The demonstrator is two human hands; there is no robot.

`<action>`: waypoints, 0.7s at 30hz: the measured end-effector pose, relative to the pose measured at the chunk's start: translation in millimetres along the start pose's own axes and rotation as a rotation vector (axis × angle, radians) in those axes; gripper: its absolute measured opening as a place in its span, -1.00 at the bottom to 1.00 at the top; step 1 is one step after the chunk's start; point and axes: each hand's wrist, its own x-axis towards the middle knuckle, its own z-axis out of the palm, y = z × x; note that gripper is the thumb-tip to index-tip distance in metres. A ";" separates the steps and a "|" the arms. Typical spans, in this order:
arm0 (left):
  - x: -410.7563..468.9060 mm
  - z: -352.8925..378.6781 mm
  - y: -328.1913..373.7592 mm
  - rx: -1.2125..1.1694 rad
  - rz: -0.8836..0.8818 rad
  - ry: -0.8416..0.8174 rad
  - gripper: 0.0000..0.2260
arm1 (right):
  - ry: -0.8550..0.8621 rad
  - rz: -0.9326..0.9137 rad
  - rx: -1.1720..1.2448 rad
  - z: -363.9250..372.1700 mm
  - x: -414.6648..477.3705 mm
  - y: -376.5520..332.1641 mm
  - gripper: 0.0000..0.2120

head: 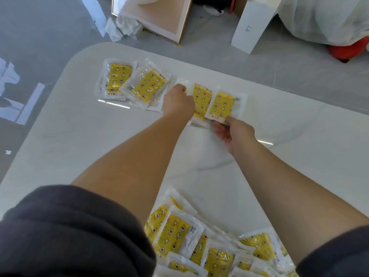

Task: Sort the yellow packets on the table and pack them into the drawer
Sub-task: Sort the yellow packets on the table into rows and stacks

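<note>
Yellow star-patterned packets in clear wrappers lie on the white table (79,136). My left hand (178,102) grips the left edge of a small stack of packets (201,100) at the far middle. My right hand (233,130) pinches the near edge of the rightmost packet (224,104), thumb on top. Two more stacks (117,79) (148,85) lie to the far left. A loose heap of several packets (199,240) is spread at the near edge between my forearms. No drawer shows.
Beyond the table's far edge, on the grey floor, stand a framed panel (159,19), a white box marked 97 (253,23), crumpled white wrapping (123,27) and a white-covered bundle with something red (347,50) beneath it.
</note>
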 end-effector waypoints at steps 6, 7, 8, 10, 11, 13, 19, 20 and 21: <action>-54.8 -26.8 -47.8 0.045 0.097 0.043 -0.73 | -0.074 -0.093 -0.801 -34.0 -24.9 30.3 -0.81; -68.6 -31.8 -60.0 0.062 0.093 0.043 -0.76 | -0.108 -0.176 -0.936 -40.9 -32.3 40.8 -0.81; -83.9 -36.9 -73.1 0.083 0.085 0.038 -0.79 | -0.152 -0.267 -1.067 -47.2 -40.5 51.5 -0.81; -115.5 -44.4 -101.6 0.123 0.063 0.001 -0.84 | -0.243 -0.425 -1.296 -56.4 -57.7 72.3 -0.84; -131.9 -47.9 -115.6 0.147 0.049 -0.026 -0.86 | -0.284 -0.471 -1.369 -59.3 -67.4 81.9 -0.87; -163.1 -54.1 -142.8 0.205 0.019 -0.087 -0.88 | -0.365 -0.505 -1.435 -62.7 -83.9 99.9 -0.92; -220.2 -62.8 -185.1 0.321 -0.030 -0.225 -0.80 | -0.456 -0.535 -1.508 -76.5 -110.9 136.0 -0.77; -222.1 -61.2 -187.2 0.347 -0.026 -0.227 -0.77 | -0.434 -0.541 -1.508 -78.3 -111.3 138.2 -0.75; -222.1 -59.6 -189.1 0.362 -0.019 -0.219 -0.76 | -0.410 -0.538 -1.503 -79.5 -110.9 139.9 -0.74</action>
